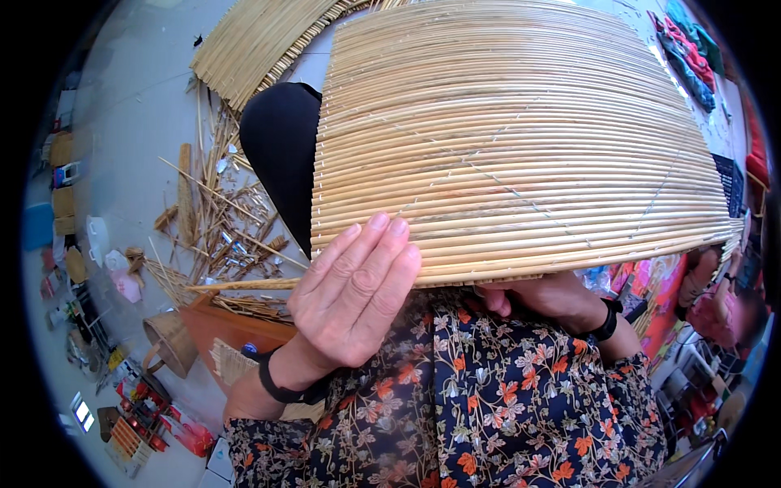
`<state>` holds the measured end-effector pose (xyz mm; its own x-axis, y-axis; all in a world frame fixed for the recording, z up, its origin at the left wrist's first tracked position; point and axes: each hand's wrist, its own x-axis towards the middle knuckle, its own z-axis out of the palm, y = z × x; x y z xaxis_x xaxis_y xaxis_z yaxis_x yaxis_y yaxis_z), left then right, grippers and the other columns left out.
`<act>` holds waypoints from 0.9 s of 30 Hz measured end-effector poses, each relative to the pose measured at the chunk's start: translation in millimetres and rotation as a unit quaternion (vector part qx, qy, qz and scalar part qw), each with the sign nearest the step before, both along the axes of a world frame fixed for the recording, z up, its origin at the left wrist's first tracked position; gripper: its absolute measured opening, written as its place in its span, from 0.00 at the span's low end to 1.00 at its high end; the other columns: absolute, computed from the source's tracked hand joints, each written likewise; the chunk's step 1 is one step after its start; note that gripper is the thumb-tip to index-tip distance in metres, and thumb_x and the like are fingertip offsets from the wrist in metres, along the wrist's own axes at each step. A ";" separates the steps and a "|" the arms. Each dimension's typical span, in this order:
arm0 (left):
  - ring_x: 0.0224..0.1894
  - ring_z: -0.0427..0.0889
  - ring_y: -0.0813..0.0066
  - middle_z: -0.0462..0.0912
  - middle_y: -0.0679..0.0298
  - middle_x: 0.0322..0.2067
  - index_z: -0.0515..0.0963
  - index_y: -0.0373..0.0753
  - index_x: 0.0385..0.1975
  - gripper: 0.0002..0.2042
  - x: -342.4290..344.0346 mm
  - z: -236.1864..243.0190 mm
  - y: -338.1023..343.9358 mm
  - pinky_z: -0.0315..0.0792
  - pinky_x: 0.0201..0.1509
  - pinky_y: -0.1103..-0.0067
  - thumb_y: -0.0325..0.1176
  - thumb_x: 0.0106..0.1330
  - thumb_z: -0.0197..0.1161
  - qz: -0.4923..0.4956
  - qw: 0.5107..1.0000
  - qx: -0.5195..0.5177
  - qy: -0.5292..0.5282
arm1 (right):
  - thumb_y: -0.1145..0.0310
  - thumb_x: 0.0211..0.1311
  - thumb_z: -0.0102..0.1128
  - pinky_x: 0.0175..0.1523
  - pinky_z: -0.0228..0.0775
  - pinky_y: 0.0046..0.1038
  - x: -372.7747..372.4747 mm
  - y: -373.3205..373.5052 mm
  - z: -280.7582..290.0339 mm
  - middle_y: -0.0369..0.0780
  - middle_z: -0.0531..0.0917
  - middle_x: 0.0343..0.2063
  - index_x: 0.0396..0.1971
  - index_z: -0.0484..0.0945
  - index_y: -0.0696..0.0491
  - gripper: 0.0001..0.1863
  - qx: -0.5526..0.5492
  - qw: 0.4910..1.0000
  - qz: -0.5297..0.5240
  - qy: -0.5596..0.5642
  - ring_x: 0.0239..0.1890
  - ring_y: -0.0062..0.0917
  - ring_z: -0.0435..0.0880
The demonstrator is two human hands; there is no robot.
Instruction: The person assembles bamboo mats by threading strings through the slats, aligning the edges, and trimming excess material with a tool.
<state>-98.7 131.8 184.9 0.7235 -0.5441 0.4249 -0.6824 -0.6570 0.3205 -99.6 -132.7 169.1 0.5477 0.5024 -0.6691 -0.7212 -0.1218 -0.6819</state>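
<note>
A mat of pale straw-coloured stalks [504, 154], stitched side by side with thin thread, lies over my lap. Crossing light lines of thread run over its surface. On its near left corner rests my left hand [358, 285], palm down, the fingers stretched out flat; its thumb is hidden. My right hand [545, 294] is under the mat's near edge, right of the middle. Only the back of it and a bent fingertip show there, and the mat covers the rest. A single stalk [244, 285] sticks out to the left beside my left hand.
Another stalk mat [260, 41] lies on the floor at the far left. Loose stalks and scraps [232, 207] litter the floor by my dark-clad knee [281, 146]. A wooden stool [215, 329] and a woven basket [169, 342] stand at near left. Another person [720, 305] sits at right.
</note>
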 end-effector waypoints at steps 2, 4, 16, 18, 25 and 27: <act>0.53 0.89 0.58 0.89 0.52 0.45 0.86 0.33 0.43 0.09 -0.3 0.1 0.4 0.82 0.59 0.69 0.26 0.65 0.65 -0.001 1.000 0.002 0.000 | 0.66 0.78 0.58 0.30 0.75 0.19 -3.5 1.5 -6.0 0.34 0.84 0.23 0.35 0.83 0.57 0.12 0.025 1.000 -0.006 -0.015 0.25 0.16 0.82; 0.53 0.89 0.58 0.89 0.52 0.45 0.86 0.33 0.44 0.10 0.9 1.0 1.2 0.82 0.60 0.69 0.26 0.65 0.65 -0.003 1.000 0.004 0.000 | 0.65 0.78 0.57 0.30 0.74 0.19 -2.9 4.1 -6.2 0.34 0.83 0.23 0.34 0.82 0.56 0.13 0.032 0.999 -0.006 -0.042 0.24 0.16 0.81; 0.52 0.89 0.60 0.90 0.54 0.45 0.86 0.35 0.43 0.09 4.4 -0.1 3.9 0.82 0.59 0.70 0.27 0.65 0.66 -0.008 1.000 0.000 -0.014 | 0.65 0.82 0.51 0.27 0.66 0.17 2.9 -3.5 -26.8 0.31 0.79 0.20 0.30 0.80 0.53 0.16 0.138 0.989 0.019 -0.058 0.22 0.13 0.77; 0.52 0.89 0.60 0.90 0.54 0.44 0.86 0.36 0.43 0.09 2.4 -2.1 5.3 0.82 0.59 0.71 0.28 0.66 0.66 -0.005 1.000 0.001 -0.019 | 0.65 0.82 0.50 0.27 0.66 0.17 5.0 -8.2 -35.0 0.31 0.79 0.20 0.30 0.80 0.52 0.17 0.192 0.979 0.028 -0.064 0.23 0.13 0.77; 0.52 0.89 0.61 0.90 0.56 0.44 0.86 0.37 0.43 0.08 0.2 -0.3 3.7 0.81 0.60 0.71 0.28 0.67 0.66 -0.009 1.000 0.008 -0.021 | 0.65 0.82 0.49 0.31 0.69 0.19 5.9 -14.1 -33.2 0.32 0.81 0.20 0.29 0.81 0.53 0.18 0.188 0.972 0.044 -0.136 0.25 0.15 0.79; 0.52 0.89 0.61 0.90 0.55 0.44 0.86 0.37 0.43 0.08 -0.2 0.8 0.4 0.81 0.60 0.71 0.28 0.67 0.66 -0.010 1.000 0.015 -0.021 | 0.66 0.82 0.49 0.32 0.70 0.19 6.3 -15.1 -35.4 0.32 0.81 0.21 0.29 0.82 0.53 0.18 0.186 0.969 0.043 -0.155 0.25 0.16 0.80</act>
<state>-98.9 132.2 185.7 0.6942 -0.5709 0.4383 -0.7078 -0.6521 0.2716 -93.3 -147.8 133.7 0.6386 0.7300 -0.2434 -0.4734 0.1234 -0.8721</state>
